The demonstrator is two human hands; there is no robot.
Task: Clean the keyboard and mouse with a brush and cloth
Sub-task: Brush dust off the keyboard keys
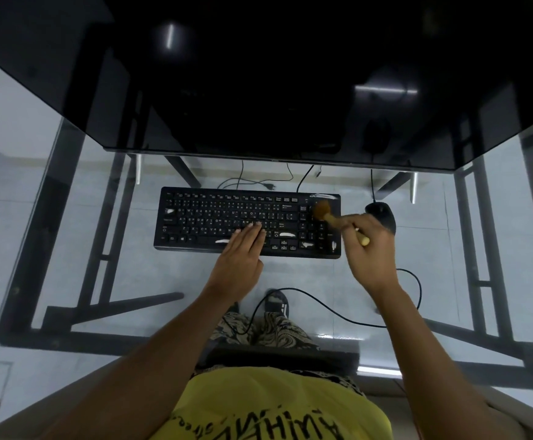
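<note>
One big glass counter (68,192) fills the view. You can see the floor and dark frame bars through it. At the far side sits one big black screen (258,74), switched off. One black keyboard (214,217) lies flat on the glass in the middle. Two hands reach to it. The left hand (242,252) lies flat on the near middle keys, fingers straight and holding nothing. The right hand (370,246) grips one small wooden brush (331,217). The brush hairs touch the far right keys. One black mouse (384,214) sits just right of the keyboard, partly hidden behind the right hand. One black cable (338,312) loops under the glass near the person's lap.
</note>
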